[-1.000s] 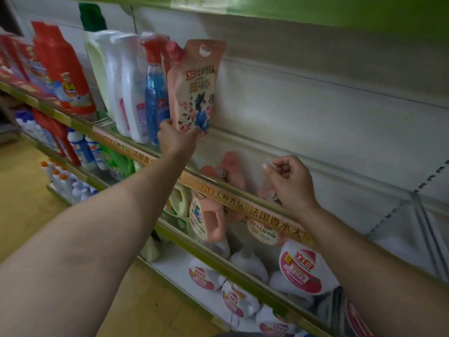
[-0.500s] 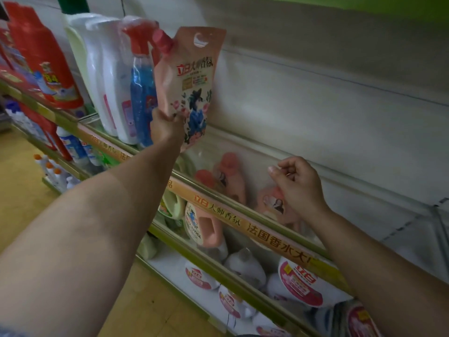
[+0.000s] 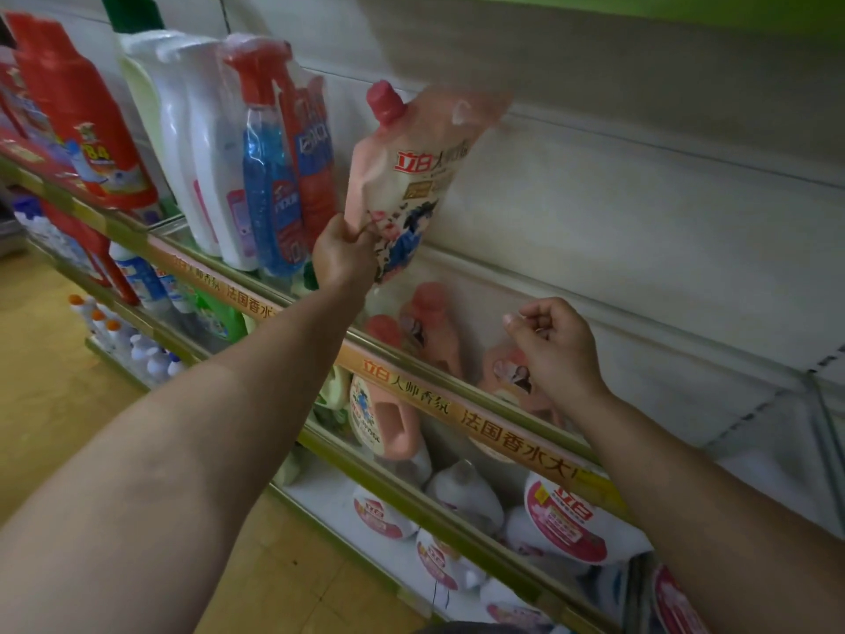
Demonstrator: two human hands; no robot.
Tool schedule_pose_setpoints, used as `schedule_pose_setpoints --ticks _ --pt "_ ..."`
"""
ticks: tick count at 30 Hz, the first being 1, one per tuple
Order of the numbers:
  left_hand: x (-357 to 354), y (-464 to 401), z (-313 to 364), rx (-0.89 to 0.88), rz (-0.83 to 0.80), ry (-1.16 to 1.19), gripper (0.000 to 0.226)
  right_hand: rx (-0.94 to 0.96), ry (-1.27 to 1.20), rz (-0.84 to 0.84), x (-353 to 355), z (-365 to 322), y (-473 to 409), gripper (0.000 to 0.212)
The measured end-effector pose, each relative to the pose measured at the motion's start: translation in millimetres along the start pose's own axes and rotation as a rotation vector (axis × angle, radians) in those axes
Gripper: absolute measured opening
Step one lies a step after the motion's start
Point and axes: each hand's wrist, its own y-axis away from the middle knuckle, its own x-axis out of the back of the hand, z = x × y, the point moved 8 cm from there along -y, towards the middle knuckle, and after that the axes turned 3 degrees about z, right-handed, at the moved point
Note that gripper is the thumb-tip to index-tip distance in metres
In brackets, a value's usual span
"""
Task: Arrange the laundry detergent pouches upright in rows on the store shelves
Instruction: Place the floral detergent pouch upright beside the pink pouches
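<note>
The left hand (image 3: pixel 344 253) pinches the pink pouch (image 3: pixel 407 180) by its lower left corner, centre frame, its long axis tilted, cap up and left. The shelf (image 3: pixel 484 395) floor lies below it. The right hand (image 3: pixel 555 354), curled and seemingly empty, waits lower right.

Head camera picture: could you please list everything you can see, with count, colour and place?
pouch: one, pink with pink cap, held up above the shelf
lying pouches: at least three, pink, on the shelf behind the rail
rail: one, orange with writing, shelf front
spray bottles: two, blue and red, left
white bottles: two, left
red bottle: one, far left
left hand: grips the pouch's bottom
right hand: curled, holds nothing visible
</note>
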Motion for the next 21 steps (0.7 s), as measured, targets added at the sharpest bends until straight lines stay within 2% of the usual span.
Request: schedule_pose_setpoints --ticks 5,15,19,21 --pt "-18 32 11 0.084 -0.184 0.165 0.008 -0.022 -0.049 0.094 14 3 3 0.017" --pt "-58 104 29 0.180 -0.587 0.179 0.011 -0.146 -0.099 0.405 81 20 8 0.051" --pt "-67 125 31 0.213 -0.706 0.186 0.011 -0.183 -0.166 0.402 91 27 18 0.065" --pt "-72 133 32 0.216 -0.762 0.193 0.015 -0.181 -0.213 0.369 92 27 23 0.064"
